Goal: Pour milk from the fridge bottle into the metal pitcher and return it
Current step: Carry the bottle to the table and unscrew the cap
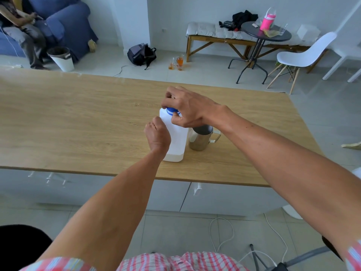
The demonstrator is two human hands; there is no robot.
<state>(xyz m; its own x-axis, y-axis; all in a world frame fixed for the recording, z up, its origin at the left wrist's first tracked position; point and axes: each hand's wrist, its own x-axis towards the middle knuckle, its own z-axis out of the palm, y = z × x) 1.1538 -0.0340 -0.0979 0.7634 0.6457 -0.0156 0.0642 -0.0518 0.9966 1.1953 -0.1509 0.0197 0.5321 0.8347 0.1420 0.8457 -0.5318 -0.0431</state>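
A white plastic milk bottle [176,141] stands upright on the wooden table [78,118], near its front edge. Its blue cap [172,111] is on top. My right hand [185,108] comes from above, its fingers and thumb curled round the cap. My left hand [157,134] grips the bottle's left side. Right beside the bottle, on its right, stands the metal pitcher [202,138], with its handle pointing right. My right forearm passes over the pitcher's rim and hides its inside.
Beyond the table lie a backpack [141,54], glasses of orange drink [176,63] on the floor, a white bin [62,58], a bench, a round black table [265,32] and a white chair [304,55]. A person sits on a blue sofa at far left. Cables run across the floor near me.
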